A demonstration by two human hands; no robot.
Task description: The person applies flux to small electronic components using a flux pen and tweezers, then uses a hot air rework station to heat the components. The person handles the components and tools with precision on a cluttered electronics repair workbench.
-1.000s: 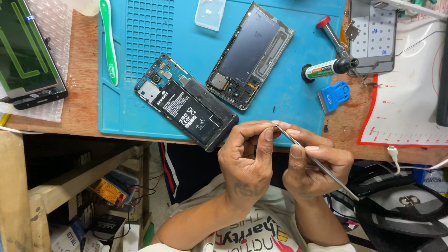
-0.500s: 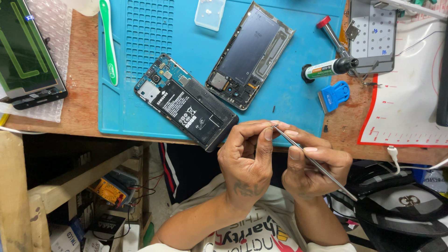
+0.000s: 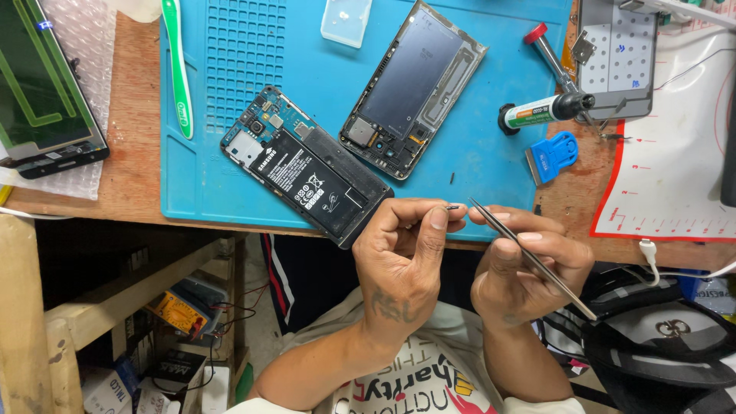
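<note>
Left hand (image 3: pixel 402 261) pinches a tiny dark screw (image 3: pixel 452 207) at its fingertips, just left of the tweezers (image 3: pixel 529 257) tip, while the right hand (image 3: pixel 529 268) has its grip closed around them, their long axis slanting up-left toward the screw, over the counter (image 3: pixel 130 184) edge.

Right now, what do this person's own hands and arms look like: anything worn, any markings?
Both hands are bare: no gloves, rings or watch show. The left hand carries a dark tattoo on its back. The right hand shows no marking. Forearms are uncovered; white short sleeves show at the frame's bottom.
</note>
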